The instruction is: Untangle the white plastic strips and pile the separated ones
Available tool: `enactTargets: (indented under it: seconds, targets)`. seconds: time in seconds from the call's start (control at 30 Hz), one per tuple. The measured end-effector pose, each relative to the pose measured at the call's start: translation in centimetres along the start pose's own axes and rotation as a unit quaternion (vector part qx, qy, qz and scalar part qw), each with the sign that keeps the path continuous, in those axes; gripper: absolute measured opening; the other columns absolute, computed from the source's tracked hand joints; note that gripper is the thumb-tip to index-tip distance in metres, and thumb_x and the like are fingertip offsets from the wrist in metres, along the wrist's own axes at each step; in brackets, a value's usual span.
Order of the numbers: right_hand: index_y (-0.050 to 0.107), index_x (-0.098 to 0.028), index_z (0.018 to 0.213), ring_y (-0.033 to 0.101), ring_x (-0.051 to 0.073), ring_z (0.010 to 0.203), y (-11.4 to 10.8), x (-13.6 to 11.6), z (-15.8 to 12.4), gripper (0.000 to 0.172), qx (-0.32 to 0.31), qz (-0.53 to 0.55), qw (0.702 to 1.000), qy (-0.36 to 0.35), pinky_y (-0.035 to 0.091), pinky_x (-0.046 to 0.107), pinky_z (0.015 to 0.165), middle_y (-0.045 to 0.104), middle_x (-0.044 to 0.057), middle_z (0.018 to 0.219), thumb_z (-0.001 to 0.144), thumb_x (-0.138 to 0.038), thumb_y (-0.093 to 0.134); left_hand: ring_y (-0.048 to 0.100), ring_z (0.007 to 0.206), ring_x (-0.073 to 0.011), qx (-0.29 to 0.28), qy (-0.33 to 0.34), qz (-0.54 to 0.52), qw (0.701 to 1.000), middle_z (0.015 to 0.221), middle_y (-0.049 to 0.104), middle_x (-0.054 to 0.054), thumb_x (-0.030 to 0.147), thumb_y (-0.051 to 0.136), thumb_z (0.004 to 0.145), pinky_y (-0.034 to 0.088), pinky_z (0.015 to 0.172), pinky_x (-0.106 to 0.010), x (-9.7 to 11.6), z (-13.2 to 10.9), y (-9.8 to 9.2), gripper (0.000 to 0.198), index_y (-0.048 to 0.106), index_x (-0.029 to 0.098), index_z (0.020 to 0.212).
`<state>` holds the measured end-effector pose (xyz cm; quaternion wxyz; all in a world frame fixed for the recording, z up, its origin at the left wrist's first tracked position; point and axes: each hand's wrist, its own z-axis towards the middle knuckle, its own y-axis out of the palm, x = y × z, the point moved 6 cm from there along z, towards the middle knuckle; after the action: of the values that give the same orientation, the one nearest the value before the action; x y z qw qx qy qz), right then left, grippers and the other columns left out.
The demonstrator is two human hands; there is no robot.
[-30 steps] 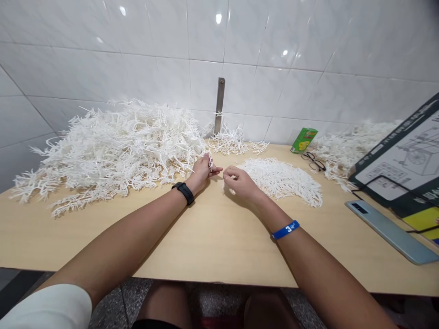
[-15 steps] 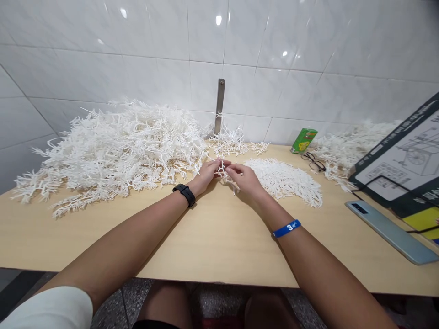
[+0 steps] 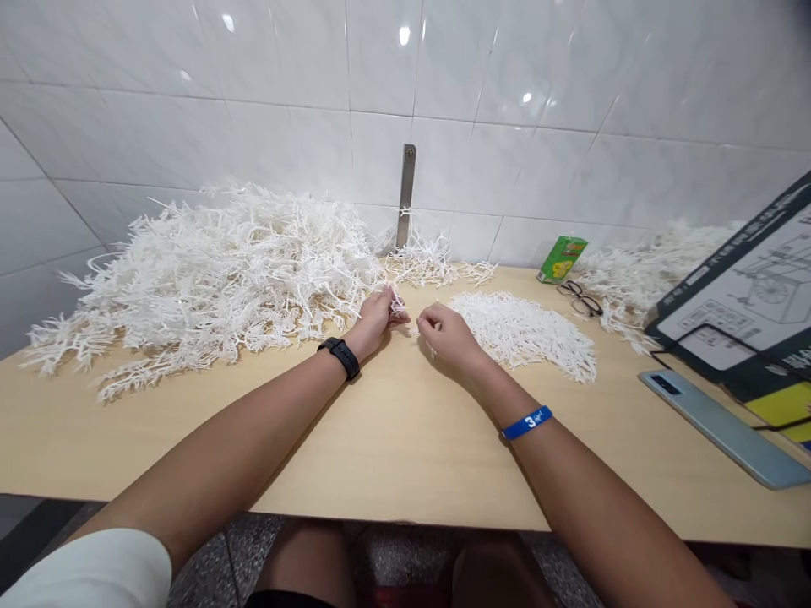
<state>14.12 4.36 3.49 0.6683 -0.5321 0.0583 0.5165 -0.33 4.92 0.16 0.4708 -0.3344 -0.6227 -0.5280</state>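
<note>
Left hand (image 3: 378, 321): fingers (image 3: 388, 295) clamped on white plastic sprig (image 3: 397, 304). Right hand (image 3: 449, 336): fingers (image 3: 426, 319) together, any hold unclear; flat sprig pile (image 3: 523, 333) just beside.

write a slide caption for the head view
Left hand pinches white strands near right hand, between large pile and smaller pile
</note>
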Motion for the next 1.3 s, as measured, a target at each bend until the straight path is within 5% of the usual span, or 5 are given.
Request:
enactTargets:
  seconds: [0.2, 0.43, 0.8, 0.97, 1.3]
  targets:
    - [0.069, -0.019, 0.084, 0.056, 0.024, 0.091, -3.0, 2.0, -0.2, 0.026, 0.138, -0.111, 0.98, 0.09, 0.038, 0.037, 0.082, 0.064, 0.009, 0.092, 0.089, -0.028, 0.045, 0.066, 0.075, -0.015, -0.101, 0.002, 0.057, 0.993, 0.088, 0.072, -0.011, 0.048, 0.052, 0.091, 0.052, 0.077, -0.029, 0.2, -1.1, 1.5, 0.038, 0.068, 0.014, 0.091]
    - [0.069, -0.02, 0.072, 0.056, 0.019, 0.077, 0.2, 0.1, 0.1, 0.028, -0.008, 0.021, 0.999, 0.025, 0.041, 0.033, 0.072, 0.064, 0.006, 0.083, 0.085, -0.04, 0.054, 0.067, 0.087, -0.0186, -0.125, 0.027, 0.07, 0.989, 0.098, 0.072, -0.013, 0.048, 0.056, 0.088, 0.05, 0.083, -0.031, 0.3, -1.4, 2.0, 0.038, 0.071, 0.014, 0.092]
    - [0.045, -0.02, 0.048, 0.051, 0.018, 0.067, -1.2, 0.3, -0.3, 0.042, 0.068, -0.072, 0.992, 0.081, 0.038, 0.034, 0.072, 0.051, 0.003, 0.064, 0.085, -0.038, 0.051, 0.044, 0.045, -0.0092, 0.001, 0.093, 0.116, 0.989, 0.047, 0.046, 0.003, 0.058, 0.049, 0.089, 0.048, 0.064, -0.027, 0.8, -0.2, 0.1, 0.046, 0.056, 0.018, 0.067]
    - [0.066, -0.019, 0.077, 0.056, 0.021, 0.082, -3.6, 1.0, -0.1, 0.031, 0.176, -0.018, 0.981, 0.083, 0.041, 0.035, 0.079, 0.063, 0.007, 0.085, 0.087, -0.046, 0.051, 0.047, 0.051, -0.0135, -0.075, 0.13, 0.279, 0.949, 0.05, 0.048, 0.001, 0.053, 0.053, 0.086, 0.042, 0.059, -0.027, 0.7, -1.4, 1.8, 0.04, 0.064, 0.019, 0.069]
    - [0.061, -0.02, 0.072, 0.058, 0.018, 0.082, -1.0, -0.3, 0.2, 0.018, 0.083, 0.117, 0.989, 0.016, 0.044, 0.031, 0.079, 0.063, 0.003, 0.081, 0.082, -0.031, 0.05, 0.051, 0.058, -0.02, -0.181, 0.219, 0.446, 0.849, 0.057, 0.057, -0.004, 0.027, 0.057, 0.082, 0.039, 0.068, -0.032, 0.3, -4.5, 4.3, 0.02, 0.065, 0.021, 0.065]
